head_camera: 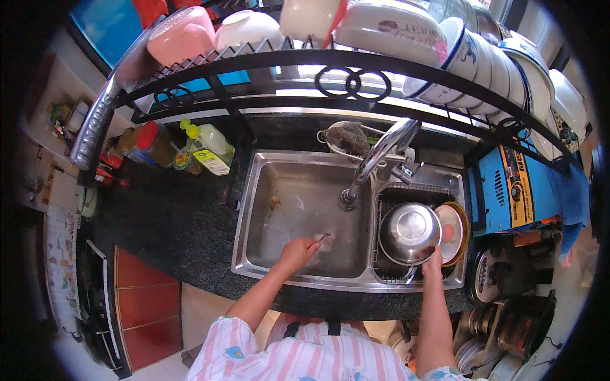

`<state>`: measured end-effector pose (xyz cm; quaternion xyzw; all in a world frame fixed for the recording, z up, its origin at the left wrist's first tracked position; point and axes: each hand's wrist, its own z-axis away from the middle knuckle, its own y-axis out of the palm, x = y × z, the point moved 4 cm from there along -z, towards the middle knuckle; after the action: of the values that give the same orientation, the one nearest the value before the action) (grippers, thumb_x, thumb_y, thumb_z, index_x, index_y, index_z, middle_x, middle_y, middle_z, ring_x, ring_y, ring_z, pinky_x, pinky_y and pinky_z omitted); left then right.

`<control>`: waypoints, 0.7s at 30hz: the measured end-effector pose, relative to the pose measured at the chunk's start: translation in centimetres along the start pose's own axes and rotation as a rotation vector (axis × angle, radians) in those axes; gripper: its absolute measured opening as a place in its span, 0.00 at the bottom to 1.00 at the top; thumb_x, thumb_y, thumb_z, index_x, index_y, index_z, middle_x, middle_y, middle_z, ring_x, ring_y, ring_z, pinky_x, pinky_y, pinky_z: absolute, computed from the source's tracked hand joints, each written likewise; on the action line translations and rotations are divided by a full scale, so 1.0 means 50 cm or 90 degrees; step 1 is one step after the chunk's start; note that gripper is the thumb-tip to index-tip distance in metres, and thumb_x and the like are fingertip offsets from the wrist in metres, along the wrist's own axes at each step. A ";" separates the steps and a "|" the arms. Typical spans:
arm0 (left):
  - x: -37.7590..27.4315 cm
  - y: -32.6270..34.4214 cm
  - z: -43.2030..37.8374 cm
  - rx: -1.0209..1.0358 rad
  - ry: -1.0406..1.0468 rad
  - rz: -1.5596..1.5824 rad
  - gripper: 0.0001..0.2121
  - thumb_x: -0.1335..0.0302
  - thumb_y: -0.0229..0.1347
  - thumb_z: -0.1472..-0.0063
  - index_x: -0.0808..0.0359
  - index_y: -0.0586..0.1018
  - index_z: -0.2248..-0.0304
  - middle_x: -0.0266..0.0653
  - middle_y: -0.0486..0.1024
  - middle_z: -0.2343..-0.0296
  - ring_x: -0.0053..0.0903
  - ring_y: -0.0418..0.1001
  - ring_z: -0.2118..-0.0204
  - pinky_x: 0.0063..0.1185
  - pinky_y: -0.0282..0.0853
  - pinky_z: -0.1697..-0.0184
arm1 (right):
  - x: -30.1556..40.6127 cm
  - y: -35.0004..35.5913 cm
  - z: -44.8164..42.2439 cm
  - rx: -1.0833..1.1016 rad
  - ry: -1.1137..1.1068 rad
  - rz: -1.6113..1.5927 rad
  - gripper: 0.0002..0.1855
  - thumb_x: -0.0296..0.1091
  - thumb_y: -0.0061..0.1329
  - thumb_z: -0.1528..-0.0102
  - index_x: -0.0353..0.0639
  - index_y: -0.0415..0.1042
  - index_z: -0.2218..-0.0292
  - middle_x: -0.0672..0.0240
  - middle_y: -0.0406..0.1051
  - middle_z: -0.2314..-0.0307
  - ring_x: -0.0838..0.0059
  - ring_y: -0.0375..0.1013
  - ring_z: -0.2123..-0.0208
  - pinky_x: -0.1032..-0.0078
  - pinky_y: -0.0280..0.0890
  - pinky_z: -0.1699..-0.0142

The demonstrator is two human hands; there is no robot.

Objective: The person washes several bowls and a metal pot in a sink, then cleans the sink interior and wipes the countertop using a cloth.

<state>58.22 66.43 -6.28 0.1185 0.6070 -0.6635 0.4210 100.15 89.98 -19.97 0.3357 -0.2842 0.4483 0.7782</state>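
Observation:
Over the large basin of a stainless steel double sink (245,205), my left hand (296,255) pinches a small thin object (323,236), too small to name; a pale patch shows beside it. My right hand (432,263) is at the lower right rim of an upturned stainless steel bowl (413,228) in the smaller basin, its fingers partly hidden. Right of the bowl, a plate with a red pattern (452,231) leans in front of a brown round rim (464,219). The chrome faucet (381,147) reaches over the large basin, and brown scraps (274,201) lie at that basin's left.
A black dish rack (267,59) with stacked bowls spans above the sink. Behind the faucet sits an oval strainer (336,143) holding a dark mass. A dish soap bottle (217,147) and jars stand at left on the dark countertop (190,214); a blue machine (495,185) stands at right.

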 end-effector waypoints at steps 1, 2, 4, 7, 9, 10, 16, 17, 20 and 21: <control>-0.006 -0.014 0.013 -0.001 -0.002 0.001 0.15 0.59 0.49 0.42 0.62 0.78 0.69 0.48 0.75 0.73 0.45 0.72 0.68 0.35 0.66 0.67 | 0.004 0.014 0.014 0.047 -0.010 0.048 0.12 0.43 0.38 0.42 0.44 0.65 0.64 0.66 0.66 0.69 0.67 0.68 0.67 0.69 0.67 0.61; -0.015 -0.026 0.023 -0.002 0.006 -0.022 0.14 0.60 0.48 0.42 0.62 0.78 0.70 0.48 0.75 0.74 0.45 0.72 0.69 0.35 0.66 0.68 | 0.022 0.015 0.030 0.091 -0.009 0.177 0.14 0.38 0.40 0.45 0.39 0.64 0.60 0.62 0.67 0.68 0.63 0.68 0.63 0.67 0.66 0.59; -0.032 -0.042 0.038 -0.001 0.018 -0.041 0.13 0.62 0.48 0.42 0.62 0.78 0.71 0.47 0.74 0.75 0.46 0.72 0.70 0.36 0.66 0.69 | 0.060 0.022 0.079 0.032 -0.153 0.435 0.17 0.36 0.42 0.47 0.36 0.62 0.57 0.59 0.67 0.65 0.60 0.67 0.61 0.66 0.64 0.56; -0.042 -0.082 0.058 -0.081 0.055 -0.127 0.12 0.65 0.48 0.42 0.64 0.77 0.72 0.46 0.74 0.75 0.44 0.72 0.71 0.34 0.66 0.69 | 0.090 0.165 0.283 -0.004 -0.549 0.870 0.28 0.29 0.46 0.52 0.30 0.56 0.51 0.47 0.61 0.56 0.54 0.61 0.52 0.64 0.56 0.49; -0.056 -0.122 0.068 -0.224 0.153 -0.054 0.11 0.67 0.48 0.42 0.66 0.76 0.71 0.46 0.73 0.74 0.43 0.71 0.70 0.32 0.66 0.69 | 0.018 0.269 0.387 0.237 -0.496 0.737 0.30 0.28 0.49 0.55 0.34 0.59 0.50 0.52 0.63 0.57 0.55 0.62 0.53 0.65 0.56 0.47; -0.073 -0.119 0.057 -0.223 0.164 -0.047 0.11 0.67 0.48 0.42 0.66 0.76 0.71 0.46 0.73 0.74 0.43 0.71 0.70 0.32 0.66 0.69 | -0.022 0.308 0.425 0.397 -0.510 0.699 0.30 0.31 0.52 0.55 0.34 0.60 0.51 0.54 0.64 0.58 0.56 0.63 0.54 0.65 0.57 0.48; -0.105 -0.119 0.028 -0.160 0.064 0.417 0.12 0.67 0.46 0.39 0.67 0.76 0.69 0.43 0.73 0.74 0.32 0.72 0.72 0.26 0.66 0.68 | -0.256 0.512 0.506 0.705 -0.513 0.781 0.35 0.38 0.58 0.60 0.43 0.62 0.51 0.56 0.63 0.53 0.57 0.62 0.50 0.66 0.56 0.46; -0.093 -0.114 0.018 -0.155 0.067 0.421 0.12 0.67 0.46 0.39 0.67 0.76 0.69 0.43 0.73 0.74 0.32 0.72 0.72 0.26 0.66 0.68 | -0.311 0.502 0.463 0.742 -0.394 0.819 0.35 0.36 0.58 0.60 0.46 0.61 0.50 0.59 0.61 0.51 0.59 0.60 0.48 0.66 0.54 0.44; 0.011 -0.105 -0.004 -0.132 -0.201 0.873 0.12 0.64 0.46 0.38 0.64 0.73 0.63 0.34 0.73 0.69 0.25 0.71 0.69 0.23 0.69 0.63 | -0.357 0.495 0.390 0.692 -0.247 0.826 0.32 0.35 0.56 0.59 0.46 0.63 0.51 0.61 0.69 0.59 0.60 0.67 0.54 0.68 0.60 0.49; 0.091 -0.096 -0.015 -0.138 -0.238 0.867 0.13 0.64 0.45 0.38 0.65 0.72 0.62 0.36 0.72 0.68 0.26 0.71 0.67 0.24 0.69 0.63 | -0.366 0.490 0.376 0.681 -0.146 0.838 0.32 0.35 0.56 0.59 0.46 0.63 0.51 0.61 0.70 0.60 0.60 0.68 0.55 0.68 0.60 0.50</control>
<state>51.77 64.76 -6.11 0.3131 0.3783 -0.1980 0.8483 67.72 75.25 -15.48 0.4677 -0.2482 0.8460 0.0630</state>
